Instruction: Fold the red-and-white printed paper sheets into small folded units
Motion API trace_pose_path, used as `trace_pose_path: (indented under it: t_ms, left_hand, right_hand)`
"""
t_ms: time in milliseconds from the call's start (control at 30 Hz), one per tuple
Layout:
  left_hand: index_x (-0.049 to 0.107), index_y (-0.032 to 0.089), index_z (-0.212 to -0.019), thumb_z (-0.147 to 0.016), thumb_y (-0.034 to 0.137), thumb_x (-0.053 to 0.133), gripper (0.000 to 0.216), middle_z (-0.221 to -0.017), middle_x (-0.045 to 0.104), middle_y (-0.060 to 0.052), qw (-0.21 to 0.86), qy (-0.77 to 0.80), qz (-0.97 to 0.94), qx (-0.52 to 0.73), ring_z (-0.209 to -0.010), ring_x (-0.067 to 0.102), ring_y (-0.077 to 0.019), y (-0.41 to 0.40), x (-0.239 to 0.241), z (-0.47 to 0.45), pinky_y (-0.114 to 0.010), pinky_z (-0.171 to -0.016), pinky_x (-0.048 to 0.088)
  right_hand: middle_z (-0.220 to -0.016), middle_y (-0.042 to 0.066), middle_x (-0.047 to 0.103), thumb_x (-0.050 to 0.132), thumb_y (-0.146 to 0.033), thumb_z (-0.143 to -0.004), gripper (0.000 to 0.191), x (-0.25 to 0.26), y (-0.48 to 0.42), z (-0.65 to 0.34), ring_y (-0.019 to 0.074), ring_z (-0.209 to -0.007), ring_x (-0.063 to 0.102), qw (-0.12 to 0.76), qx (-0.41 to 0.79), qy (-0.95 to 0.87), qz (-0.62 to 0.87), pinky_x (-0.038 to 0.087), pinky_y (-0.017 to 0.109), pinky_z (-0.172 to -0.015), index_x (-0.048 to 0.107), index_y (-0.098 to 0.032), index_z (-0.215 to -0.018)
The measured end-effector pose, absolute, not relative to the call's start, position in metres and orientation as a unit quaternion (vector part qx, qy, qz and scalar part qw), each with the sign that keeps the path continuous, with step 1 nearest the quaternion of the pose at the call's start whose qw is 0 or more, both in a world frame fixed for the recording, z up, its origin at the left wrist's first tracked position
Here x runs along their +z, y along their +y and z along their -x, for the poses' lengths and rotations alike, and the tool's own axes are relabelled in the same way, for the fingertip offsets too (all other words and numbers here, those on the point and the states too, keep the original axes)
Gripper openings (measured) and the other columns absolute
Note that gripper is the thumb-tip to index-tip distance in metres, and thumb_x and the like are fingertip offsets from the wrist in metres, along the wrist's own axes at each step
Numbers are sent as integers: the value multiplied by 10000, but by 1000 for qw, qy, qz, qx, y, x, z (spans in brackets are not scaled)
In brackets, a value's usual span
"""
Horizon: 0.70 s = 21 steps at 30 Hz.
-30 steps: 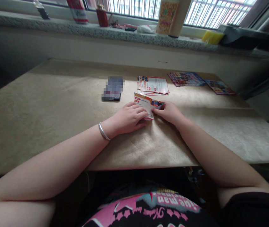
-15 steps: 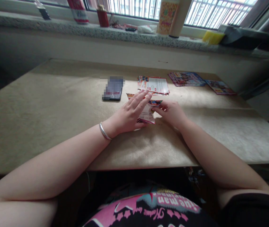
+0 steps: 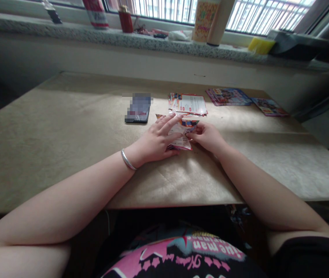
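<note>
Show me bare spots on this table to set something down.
Widest: the table's left side, beyond the left forearm, left of the phone. Another: right of the right forearm, nearer than the colourful cards. Crowded: the middle, where the right hand pinches a card, the left hand over it, card pile just beyond.

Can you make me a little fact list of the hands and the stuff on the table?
Left hand: spread over a printed paper
Right hand: pinching the printed paper's right side
Left wrist: silver bangle
Beyond the hands: phone, image blurred, left of a paper pile
Farther right: colorful papers in two groups
</note>
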State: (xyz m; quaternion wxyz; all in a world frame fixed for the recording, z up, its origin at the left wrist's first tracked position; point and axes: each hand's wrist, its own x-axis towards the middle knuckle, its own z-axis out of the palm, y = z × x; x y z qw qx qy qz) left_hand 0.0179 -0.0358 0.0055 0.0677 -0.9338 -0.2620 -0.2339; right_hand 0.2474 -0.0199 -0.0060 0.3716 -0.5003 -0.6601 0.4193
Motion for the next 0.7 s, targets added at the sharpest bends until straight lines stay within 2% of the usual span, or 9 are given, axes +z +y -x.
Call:
trace_pose_path:
  t_ms: [100,200,333,467,633,700]
  left_hand:
    - [677,230,-1172,-861,453,666,383,-1601,279,-98,87,-256,933,-239,-1480,236,-366,-36,5,-17,-552,-1216,235]
    - [712,259,-1113,-880,454,642,312,-1543,384,-66,113,-248,935,-225,-1455,293,-340,-37,5,-17,-532,-1226,223]
    - [710,247,-1125,-897,451,612,321,-1367,567,-76,144,-245,937,-205,-1339,429,-310,-41,8,-22,-510,-1198,287]
    - [702,204,-1106,-908,419,594,312,-1123,693,-67,130,-242,947,-166,-1149,543,-283,-42,10,-26,-463,-1092,395]
    - [658,194,-1194,-939,356,545,323,-1244,673,-62,110,-224,955,-158,-1112,568,-250,-40,8,-27,-414,-1034,397]
    - [654,203,-1197,-939,343,539,315,-1226,685,-52,107,-221,957,-156,-1092,576,-244,-40,8,-26,-401,-1014,391]
  right_hand:
    - [-878,61,753,731,-215,-741,221,-6,-19,-247,167,-692,673,366,426,-635,531,567,296,-637,694,-167,-953]
    - [-823,44,743,741,-218,-736,190,-7,-18,-249,145,-636,642,368,420,-631,538,556,278,-607,706,-166,-915]
    - [-831,28,748,747,-226,-721,200,-9,-17,-250,143,-642,638,377,440,-635,510,560,279,-613,712,-179,-912]
    - [-831,19,751,753,-234,-710,219,-12,-14,-252,151,-651,646,380,449,-635,500,568,291,-625,712,-192,-921]
    - [-906,40,762,767,-270,-710,224,-15,-11,-257,185,-778,683,373,442,-652,490,584,320,-714,720,-188,-914]
    - [-939,47,764,770,-269,-707,241,-16,-11,-257,192,-800,688,372,442,-655,488,584,334,-739,725,-187,-928]
